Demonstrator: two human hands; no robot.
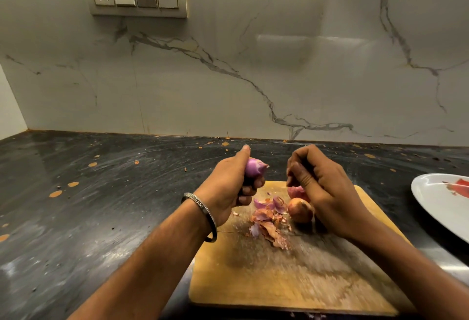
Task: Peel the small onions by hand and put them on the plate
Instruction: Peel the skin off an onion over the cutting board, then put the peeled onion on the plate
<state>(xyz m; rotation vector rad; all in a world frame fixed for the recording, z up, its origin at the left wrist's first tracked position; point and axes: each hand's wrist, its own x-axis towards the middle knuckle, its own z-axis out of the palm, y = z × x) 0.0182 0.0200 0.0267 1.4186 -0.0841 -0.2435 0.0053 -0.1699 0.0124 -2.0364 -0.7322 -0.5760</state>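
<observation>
Left hand [229, 182] curled round a purple peeled onion [254, 166], raised over the far left corner of the wooden cutting board [291, 271]. Right hand [322, 187] fingers curled near the board's far edge; whether pinching anything, cannot tell. Unpeeled onion [299, 210] and skins [269, 223] on the board; plate [436, 203] well apart at the counter's right edge.

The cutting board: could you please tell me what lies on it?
On the cutting board: a pile of peels and an unpeeled onion. The right hand partly hides another onion.
</observation>
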